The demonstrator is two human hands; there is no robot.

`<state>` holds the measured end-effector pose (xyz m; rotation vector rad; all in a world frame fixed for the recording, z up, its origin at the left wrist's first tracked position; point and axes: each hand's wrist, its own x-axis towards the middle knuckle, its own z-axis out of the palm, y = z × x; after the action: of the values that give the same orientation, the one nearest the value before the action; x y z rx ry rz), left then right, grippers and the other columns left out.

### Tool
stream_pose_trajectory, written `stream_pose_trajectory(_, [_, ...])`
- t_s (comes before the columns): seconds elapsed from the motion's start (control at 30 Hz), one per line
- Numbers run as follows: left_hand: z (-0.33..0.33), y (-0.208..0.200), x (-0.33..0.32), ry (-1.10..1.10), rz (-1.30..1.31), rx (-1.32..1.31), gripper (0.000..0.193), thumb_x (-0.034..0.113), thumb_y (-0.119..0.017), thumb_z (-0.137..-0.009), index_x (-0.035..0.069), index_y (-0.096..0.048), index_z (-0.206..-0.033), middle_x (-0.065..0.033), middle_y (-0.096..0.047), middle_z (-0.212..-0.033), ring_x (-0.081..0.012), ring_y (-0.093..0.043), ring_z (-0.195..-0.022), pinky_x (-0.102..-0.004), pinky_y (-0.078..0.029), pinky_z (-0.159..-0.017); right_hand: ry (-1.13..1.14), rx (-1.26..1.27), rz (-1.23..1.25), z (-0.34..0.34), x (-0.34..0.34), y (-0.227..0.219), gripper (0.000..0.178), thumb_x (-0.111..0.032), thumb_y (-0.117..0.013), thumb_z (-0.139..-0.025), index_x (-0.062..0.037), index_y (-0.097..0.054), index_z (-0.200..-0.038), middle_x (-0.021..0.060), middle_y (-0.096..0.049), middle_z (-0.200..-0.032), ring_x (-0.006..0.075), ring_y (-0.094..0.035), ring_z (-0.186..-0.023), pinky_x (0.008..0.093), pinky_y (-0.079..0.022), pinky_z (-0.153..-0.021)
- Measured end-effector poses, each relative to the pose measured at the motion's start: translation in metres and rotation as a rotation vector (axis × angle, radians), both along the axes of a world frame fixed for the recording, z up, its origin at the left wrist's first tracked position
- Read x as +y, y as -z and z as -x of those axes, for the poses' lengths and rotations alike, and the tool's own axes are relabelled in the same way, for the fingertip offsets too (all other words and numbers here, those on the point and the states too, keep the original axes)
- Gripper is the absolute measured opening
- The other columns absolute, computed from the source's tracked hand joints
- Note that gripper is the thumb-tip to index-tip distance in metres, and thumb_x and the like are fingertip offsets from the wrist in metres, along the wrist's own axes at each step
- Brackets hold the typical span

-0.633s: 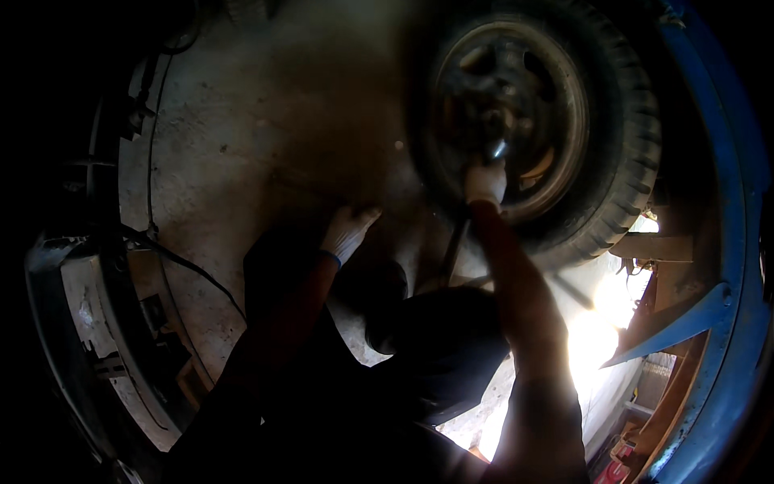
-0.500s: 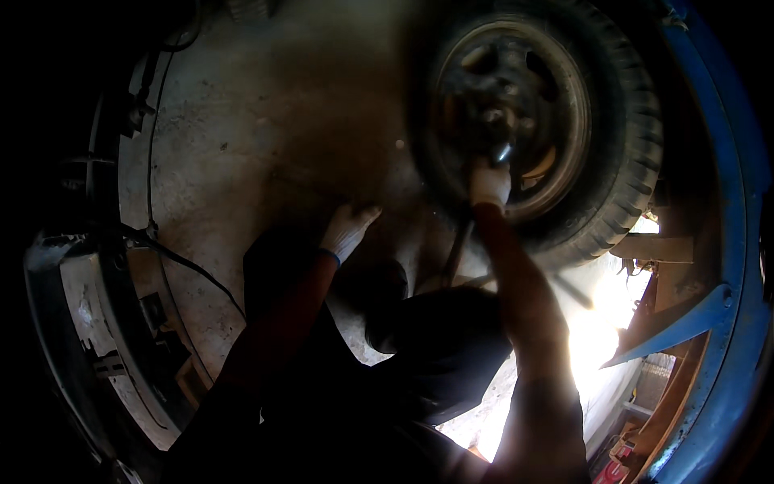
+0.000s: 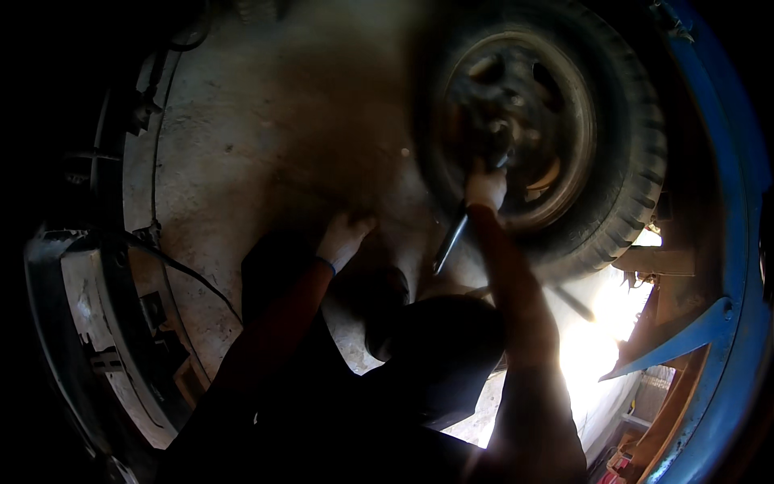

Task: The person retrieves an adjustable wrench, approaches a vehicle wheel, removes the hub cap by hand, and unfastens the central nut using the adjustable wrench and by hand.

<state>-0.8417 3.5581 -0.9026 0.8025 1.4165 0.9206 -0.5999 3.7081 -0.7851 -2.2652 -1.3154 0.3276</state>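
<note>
At the upper right stands a wheel (image 3: 556,202) with a chunky black tire and a metal rim (image 3: 584,121). My right hand (image 3: 486,187) is closed around a long-handled wrench (image 3: 453,242) in front of the rim's lower left part. The shiny handle slants down and left below the hand. The wrench's upper end reaches toward the hub (image 3: 500,127), where shadow and blur hide whether it sits on a nut. My left hand (image 3: 345,240) hangs above the floor by my left knee, its fingers loosely bent and dimly lit, with nothing visible in it.
A blue metal frame (image 3: 738,242) curves along the right side, with a blue brace (image 3: 673,347) jutting inward. Dark machine parts (image 3: 121,323) and a black cable (image 3: 189,270) stand at the left. Bright light falls on the concrete floor (image 3: 218,121) at the lower right.
The wrench handle has swung from pointing down toward my knee to slanting farther left and shows brighter. My right hand has shifted slightly left. My left hand's fingers are more bent.
</note>
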Motion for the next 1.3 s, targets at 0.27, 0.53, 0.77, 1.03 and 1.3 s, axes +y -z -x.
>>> stream_pose_trajectory(0.27, [0.016,-0.024,-0.003,0.110,-0.060,-0.206,0.039,0.026,-0.066,-0.096,-0.005,-0.065,-0.119,-0.0124,-0.070,-0.111,-0.0192,-0.066,-0.099,-0.0320,-0.052,-0.089,-0.073,-0.223,-0.272,-0.042,0.022,0.060,0.065,-0.048,-0.065,-0.092,0.0089,-0.058,-0.123,0.0315,-0.067,-0.112,0.0441,-0.064,-0.109,0.0478,-0.051,-0.093])
stream_pose_trajectory(0.53, [0.032,-0.027,-0.013,0.101,-0.052,-0.124,0.037,0.024,-0.066,-0.097,-0.003,-0.067,-0.121,-0.0102,-0.070,-0.114,-0.0169,-0.065,-0.100,-0.0320,-0.052,-0.091,0.065,0.003,-0.200,-0.006,0.016,0.029,0.067,-0.049,-0.071,-0.087,0.0100,-0.062,-0.117,0.0310,-0.069,-0.104,0.0454,-0.066,-0.103,0.0488,-0.052,-0.086])
stream_pose_trajectory(0.77, [0.037,-0.030,-0.017,0.078,-0.055,0.081,0.042,0.032,-0.069,-0.094,-0.001,-0.068,-0.121,-0.0129,-0.071,-0.115,-0.0201,-0.065,-0.106,-0.0332,-0.049,-0.097,0.093,-0.009,-0.119,0.026,0.007,-0.013,0.063,-0.047,-0.068,-0.091,0.0084,-0.060,-0.118,0.0313,-0.068,-0.108,0.0473,-0.064,-0.106,0.0493,-0.052,-0.088])
stream_pose_trajectory(1.03, [0.041,-0.031,-0.018,0.081,-0.033,-0.099,0.047,0.038,-0.067,-0.092,-0.001,-0.068,-0.119,-0.0178,-0.071,-0.113,-0.0279,-0.066,-0.106,-0.0367,-0.048,-0.096,-0.044,-0.012,-0.338,0.001,0.011,0.029,0.067,-0.047,-0.065,-0.093,0.0107,-0.054,-0.124,0.0329,-0.066,-0.110,0.0488,-0.062,-0.108,0.0508,-0.051,-0.090])
stream_pose_trajectory(1.3, [0.052,-0.041,-0.024,0.208,-0.042,-0.110,0.041,0.022,-0.065,-0.099,-0.007,-0.060,-0.127,-0.0134,-0.066,-0.121,-0.0192,-0.064,-0.109,-0.0312,-0.054,-0.094,0.031,-0.091,-0.372,-0.008,0.023,0.045,0.079,-0.049,-0.070,-0.089,0.0164,-0.051,-0.129,0.0329,-0.068,-0.107,0.0457,-0.066,-0.104,0.0465,-0.054,-0.085])
